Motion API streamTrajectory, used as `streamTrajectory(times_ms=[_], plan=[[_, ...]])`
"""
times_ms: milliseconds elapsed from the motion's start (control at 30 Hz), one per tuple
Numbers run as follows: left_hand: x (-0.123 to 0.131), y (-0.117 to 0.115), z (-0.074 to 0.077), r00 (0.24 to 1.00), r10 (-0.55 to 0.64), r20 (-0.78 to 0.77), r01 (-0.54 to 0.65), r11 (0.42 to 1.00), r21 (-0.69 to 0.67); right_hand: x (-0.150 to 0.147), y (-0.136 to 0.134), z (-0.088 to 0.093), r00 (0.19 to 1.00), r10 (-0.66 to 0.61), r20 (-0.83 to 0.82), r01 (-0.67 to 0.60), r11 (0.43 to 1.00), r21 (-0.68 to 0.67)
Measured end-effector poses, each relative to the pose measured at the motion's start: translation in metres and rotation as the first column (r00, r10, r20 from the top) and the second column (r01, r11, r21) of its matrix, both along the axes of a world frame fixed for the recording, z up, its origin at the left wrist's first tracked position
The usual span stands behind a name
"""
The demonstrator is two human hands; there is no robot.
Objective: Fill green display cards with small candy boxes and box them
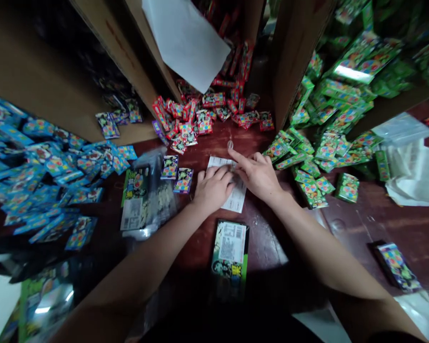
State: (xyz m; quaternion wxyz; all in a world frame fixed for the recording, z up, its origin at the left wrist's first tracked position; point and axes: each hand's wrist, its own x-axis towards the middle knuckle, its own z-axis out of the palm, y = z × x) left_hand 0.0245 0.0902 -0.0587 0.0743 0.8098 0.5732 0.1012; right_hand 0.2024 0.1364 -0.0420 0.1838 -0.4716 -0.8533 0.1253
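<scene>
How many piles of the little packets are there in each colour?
Blue pile: 1
Purple pile: 1 (small, partly in shadow)
Red pile: 1
Green pile: 1
Total: 4 piles

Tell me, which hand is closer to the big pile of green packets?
Right. The right hand lies on the white slip, close to the green packets; the left hand sits farther off, on the right hand's other side.
</scene>
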Motion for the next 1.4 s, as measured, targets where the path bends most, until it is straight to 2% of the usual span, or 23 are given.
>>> streamTrajectory(times_ms=[100, 233, 433, 533, 600, 700, 800, 867, 933, 1033, 1133, 1200, 1267, 1333, 1400], plan=[[0.003, 0.0, -0.001, 1.0, 0.007, 0.002, -0.007, 1.0, -0.008, 0.009, -0.01, 0.007, 1.0, 0.006, -0.027, -0.006, 1.0, 0.009], [0.004, -0.002, -0.001, 1.0, 0.012, -0.02, -0.012, 1.0, 0.013, 0.017, -0.004, 0.009, 0.992, -0.069, -0.108, 0.069, 0.998, -0.007], [0.004, -0.007, -0.003, 0.999, 0.028, -0.019, -0.028, 0.999, 0.03, 0.006, 0.015, 0.002, 1.0, -0.031, -0.003, 0.031, 0.999, 0.02], [0.005, -0.008, -0.004, 0.999, 0.034, -0.017, -0.034, 0.999, 0.022, -0.002, 0.015, -0.001, 0.998, -0.018, 0.061, 0.015, 0.999, 0.05], [0.006, -0.006, -0.004, 0.999, 0.038, -0.011, -0.038, 0.999, 0.008, -0.004, 0.01, 0.0, 0.999, 0.008, 0.032, -0.009, 0.999, 0.035], [0.006, -0.004, 0.001, 0.999, 0.033, -0.002, -0.033, 0.999, -0.02, 0.003, -0.004, 0.009, 0.977, 0.053, -0.208, -0.064, 0.997, -0.046], [0.002, -0.011, 0.015, 0.999, 0.029, 0.032, -0.029, 1.0, -0.011, 0.02, -0.03, 0.02, 0.874, 0.008, -0.485, -0.09, 0.985, -0.146], [-0.003, -0.027, 0.027, 0.994, 0.017, 0.104, -0.019, 1.0, 0.018, 0.032, -0.055, 0.023, 0.837, -0.02, -0.547, -0.109, 0.974, -0.201], [-0.009, -0.048, 0.036, 0.978, -0.027, 0.206, 0.028, 1.0, -0.002, 0.04, -0.083, 0.016, 0.852, 0.006, -0.523, -0.143, 0.964, -0.223], [-0.018, -0.079, 0.039, 0.937, -0.022, 0.348, 0.084, 0.983, -0.163, 0.042, -0.121, -0.007, 0.867, 0.005, -0.498, -0.168, 0.944, -0.284], [-0.024, -0.098, 0.035, 0.871, 0.116, 0.477, 0.067, 0.934, -0.35, 0.035, -0.144, -0.022, 0.766, -0.162, -0.622, -0.138, 0.904, -0.405], [-0.026, -0.104, 0.034, 0.778, 0.202, 0.595, 0.105, 0.892, -0.44, 0.031, -0.15, -0.019, 0.652, -0.259, -0.713, -0.164, 0.87, -0.466], [-0.027, -0.107, 0.037, 0.652, 0.289, 0.701, 0.158, 0.852, -0.498, 0.029, -0.151, -0.008, 0.556, -0.312, -0.771, -0.223, 0.837, -0.5], [-0.028, -0.109, 0.042, 0.551, 0.368, 0.749, 0.194, 0.816, -0.544, 0.03, -0.148, 0.003, 0.487, -0.357, -0.797, -0.27, 0.807, -0.526], [-0.027, -0.111, 0.045, 0.49, 0.42, 0.764, 0.222, 0.787, -0.576, 0.032, -0.146, 0.01, 0.443, -0.413, -0.796, -0.294, 0.771, -0.564]])
